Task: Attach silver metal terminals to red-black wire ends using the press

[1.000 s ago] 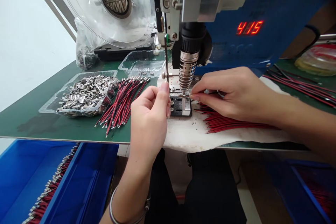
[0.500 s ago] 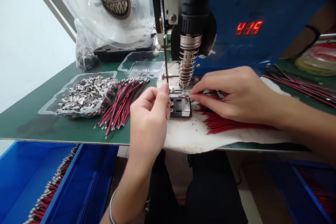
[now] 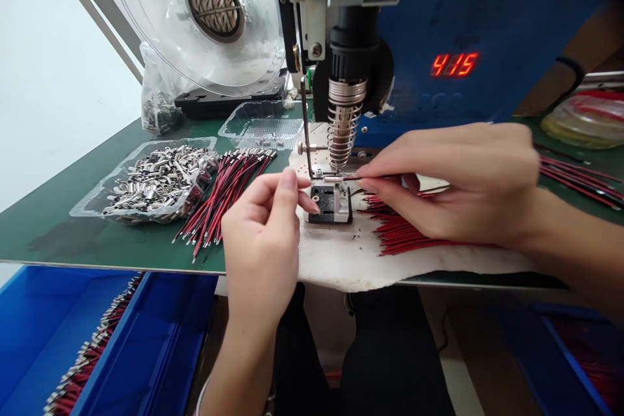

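My right hand (image 3: 458, 175) pinches a thin red and black wire (image 3: 385, 177), its bare end pointing left at a small metal sleeve (image 3: 333, 178) on the black fixture block (image 3: 327, 203) under the coiled soldering head (image 3: 344, 127). My left hand (image 3: 260, 234) is curled just left of the block, its thumb and forefinger pressed together near the block's edge; what they hold is too small to make out. A pile of red wires (image 3: 414, 234) lies under my right hand on a white cloth (image 3: 351, 260).
A clear tray of metal sleeves (image 3: 156, 179) and a bundle of red-black wires (image 3: 224, 195) lie on the green bench (image 3: 73, 234) at left. A clear solder reel (image 3: 205, 13) stands behind. The blue machine shows 415 (image 3: 454, 65). Blue bins (image 3: 97, 338) with finished wires sit below.
The soldering head has risen off the fixture. My right hand lifted slightly with the wire, and my left hand slid down and left, away from the upright rod.
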Tool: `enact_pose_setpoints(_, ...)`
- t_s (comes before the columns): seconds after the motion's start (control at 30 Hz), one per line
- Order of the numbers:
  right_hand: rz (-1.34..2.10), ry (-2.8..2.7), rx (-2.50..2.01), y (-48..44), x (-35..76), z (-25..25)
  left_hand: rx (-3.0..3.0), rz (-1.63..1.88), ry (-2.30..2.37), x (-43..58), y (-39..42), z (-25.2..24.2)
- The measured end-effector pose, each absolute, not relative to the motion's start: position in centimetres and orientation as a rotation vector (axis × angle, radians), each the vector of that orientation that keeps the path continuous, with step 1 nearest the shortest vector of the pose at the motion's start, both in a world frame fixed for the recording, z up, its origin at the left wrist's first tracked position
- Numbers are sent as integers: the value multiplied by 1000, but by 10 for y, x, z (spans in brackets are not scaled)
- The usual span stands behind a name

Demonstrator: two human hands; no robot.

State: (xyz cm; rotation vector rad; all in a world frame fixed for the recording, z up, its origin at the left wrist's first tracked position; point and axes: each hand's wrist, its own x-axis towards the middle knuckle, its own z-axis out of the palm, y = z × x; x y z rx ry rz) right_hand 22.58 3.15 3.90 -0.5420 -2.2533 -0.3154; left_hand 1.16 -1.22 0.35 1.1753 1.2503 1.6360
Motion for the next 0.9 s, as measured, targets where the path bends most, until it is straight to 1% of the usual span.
enact_pose_setpoints(0.1,-463,-2187,-461,25,227,40,1298,1571,1394,22,-32,7)
enact_pose_setpoints(0.2,-532,-2169,-417,23,228,40,1358,1532,1434,32,-47,8)
enact_pose_setpoints(0.27,-524,-2164,-401,25,227,39,1387,1494,1437,33,-50,9)
enact_pose_setpoints(0.4,-478,-2170,-424,27,227,40,1465,1248,1388,25,-44,12)
enact_pose_setpoints(0.5,-472,-2184,-447,25,226,41,1485,1144,1392,18,-39,16)
enact_pose_setpoints(0.9,-460,-2226,-493,27,226,40,1483,1124,1428,16,-43,8)
